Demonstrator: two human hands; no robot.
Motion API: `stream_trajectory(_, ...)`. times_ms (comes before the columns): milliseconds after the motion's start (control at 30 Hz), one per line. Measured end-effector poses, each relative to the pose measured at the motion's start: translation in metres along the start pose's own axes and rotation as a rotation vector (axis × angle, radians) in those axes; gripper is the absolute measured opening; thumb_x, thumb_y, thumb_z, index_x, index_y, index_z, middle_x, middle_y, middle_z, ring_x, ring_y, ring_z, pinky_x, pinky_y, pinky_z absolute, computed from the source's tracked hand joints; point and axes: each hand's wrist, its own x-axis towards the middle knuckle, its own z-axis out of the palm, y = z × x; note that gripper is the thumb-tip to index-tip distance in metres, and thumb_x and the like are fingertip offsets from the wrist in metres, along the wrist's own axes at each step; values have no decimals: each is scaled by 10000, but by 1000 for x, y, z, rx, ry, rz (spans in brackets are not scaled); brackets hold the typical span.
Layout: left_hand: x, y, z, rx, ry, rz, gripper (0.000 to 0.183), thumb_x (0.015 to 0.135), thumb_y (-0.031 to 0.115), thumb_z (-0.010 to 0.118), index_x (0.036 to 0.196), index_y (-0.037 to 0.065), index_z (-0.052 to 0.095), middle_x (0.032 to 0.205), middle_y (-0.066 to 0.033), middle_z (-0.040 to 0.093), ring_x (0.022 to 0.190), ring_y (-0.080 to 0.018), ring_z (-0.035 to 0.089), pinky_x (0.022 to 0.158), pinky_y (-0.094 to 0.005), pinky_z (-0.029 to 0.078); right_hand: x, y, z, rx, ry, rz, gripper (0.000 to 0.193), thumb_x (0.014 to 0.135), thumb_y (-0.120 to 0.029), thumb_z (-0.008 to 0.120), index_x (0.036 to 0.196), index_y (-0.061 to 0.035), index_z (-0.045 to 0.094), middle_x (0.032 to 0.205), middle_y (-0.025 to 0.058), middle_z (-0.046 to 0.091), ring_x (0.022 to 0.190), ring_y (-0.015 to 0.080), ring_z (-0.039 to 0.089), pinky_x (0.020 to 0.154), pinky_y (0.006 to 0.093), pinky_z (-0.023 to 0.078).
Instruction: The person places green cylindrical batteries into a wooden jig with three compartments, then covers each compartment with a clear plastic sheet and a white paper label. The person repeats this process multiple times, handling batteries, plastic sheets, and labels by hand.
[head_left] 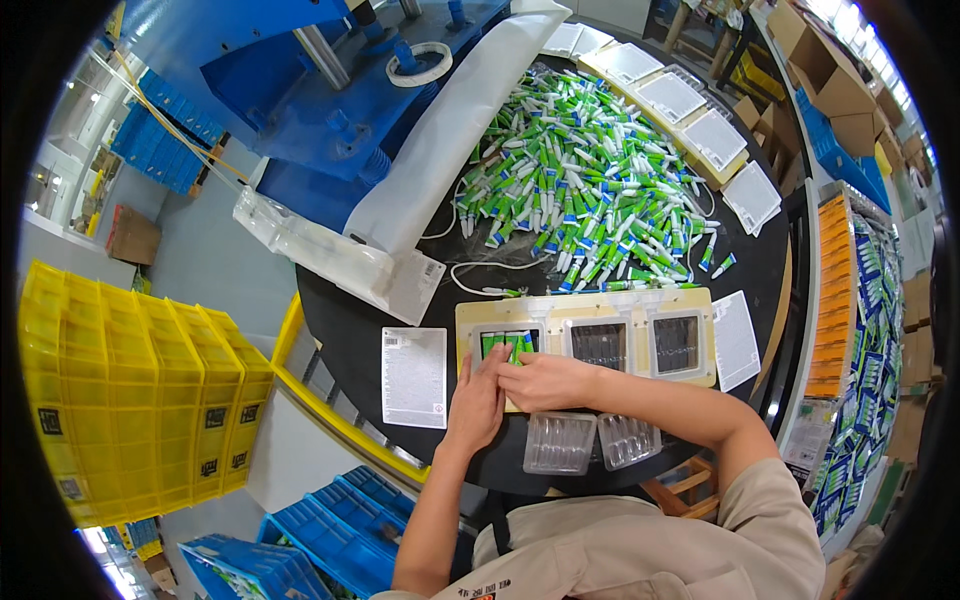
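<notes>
A pale yellow holder (555, 338) with three windows lies before me on the round black table. Several green tubes (506, 345) lie side by side in its left window. My left hand (477, 402) rests along that window's left side, fingers stretched toward the tubes. From the right, my right hand (540, 380) reaches over the holder with curled fingers closed at the tubes' near ends; the grip is partly hidden. Clear blister trays sit in the middle window (598, 345) and the right window (675, 343), with no tubes visible in them.
Loose tubes form a big heap (590, 180) beyond the holder. White cards lie left (414, 375) and right (736, 340). Two clear blister trays (558, 445) sit near me. A blue press (330, 120) stands far left; yellow crates (140, 390) are stacked at left.
</notes>
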Motion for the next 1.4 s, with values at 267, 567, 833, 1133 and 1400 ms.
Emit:
stream_trajectory(267, 5, 15, 4, 233, -21, 85, 553, 1003, 212, 584, 1519, 79, 436, 1561, -77, 474, 1478, -255, 393, 1239, -582, 170, -59, -13, -25, 785, 816, 916, 278, 757, 64, 792, 1016, -14, 728, 999, 109, 742, 853, 248, 701, 711, 309, 573)
stream_trajectory(567, 9, 35, 20, 284, 232, 16, 427, 932, 297, 701, 1285, 65, 639, 1343, -73, 622, 1319, -231, 531, 1179, -512, 280, -63, -22, -22, 441, 621, 671, 299, 744, -44, 731, 1041, -11, 727, 1056, 87, 718, 921, 257, 706, 781, 357, 591)
stream_trajectory(833, 30, 49, 33, 319, 366, -197, 232, 808, 290, 810, 888, 103, 698, 906, -63, 587, 929, -283, 556, 842, -433, 369, -66, -27, -21, 325, 536, 614, 288, 768, -59, 706, 1048, 11, 716, 1072, 96, 715, 937, 247, 709, 774, 340, 597)
stream_trajectory(1133, 31, 60, 36, 187, 375, -360, 224, 883, 251, 729, 987, 58, 683, 1014, -96, 625, 1004, -303, 576, 855, -441, 385, -67, -46, -25, 497, 893, 1055, 310, 759, 112, 747, 1044, -8, 734, 1016, 130, 728, 837, 297, 703, 720, 350, 583)
stream_trajectory(1400, -3, 61, 6, -100, 405, -405, 256, 1028, 91, 488, 1235, -38, 567, 996, -238, 624, 955, -442, 593, 837, -504, 463, -48, -45, -8, 236, 600, 635, 326, 728, -64, 656, 1027, 57, 703, 1056, 133, 681, 884, 257, 695, 737, 331, 586)
